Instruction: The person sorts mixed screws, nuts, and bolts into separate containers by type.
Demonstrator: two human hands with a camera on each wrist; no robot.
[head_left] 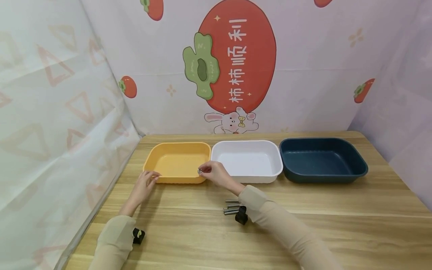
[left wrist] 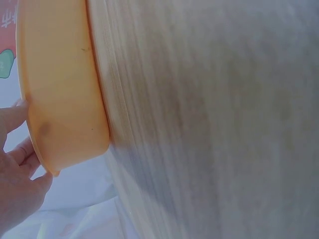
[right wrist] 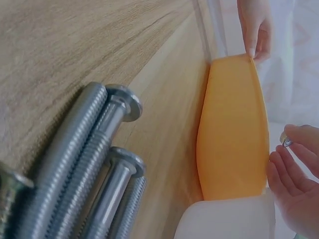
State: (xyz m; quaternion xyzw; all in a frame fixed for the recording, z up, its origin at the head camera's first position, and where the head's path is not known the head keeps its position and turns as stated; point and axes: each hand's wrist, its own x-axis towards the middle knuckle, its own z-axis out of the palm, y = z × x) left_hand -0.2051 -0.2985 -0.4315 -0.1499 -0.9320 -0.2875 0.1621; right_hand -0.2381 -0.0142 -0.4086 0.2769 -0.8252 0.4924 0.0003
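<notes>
My right hand (head_left: 219, 175) pinches a small shiny metal piece (right wrist: 285, 140) between thumb and fingertips, above the front right part of the yellow bin (head_left: 179, 180). Most of that piece is hidden by the fingers, so its kind is unclear. At the bin's front left corner, my left hand (head_left: 143, 186) holds the rim, fingers and thumb on it; the left wrist view shows the fingers (left wrist: 15, 118) at the edge. Several metal bolts (head_left: 231, 211) lie on the table below the right wrist. Large in the right wrist view are threaded shafts and flat, round bolt heads (right wrist: 124, 103).
Right of the yellow bin stands a white bin (head_left: 256, 179), then a dark blue bin (head_left: 324, 178), all in a row along the back of the wooden table (head_left: 189, 240). Printed cloth (head_left: 303, 93) hangs behind and at both sides. A black wrist device (head_left: 241, 215) sits by the bolts.
</notes>
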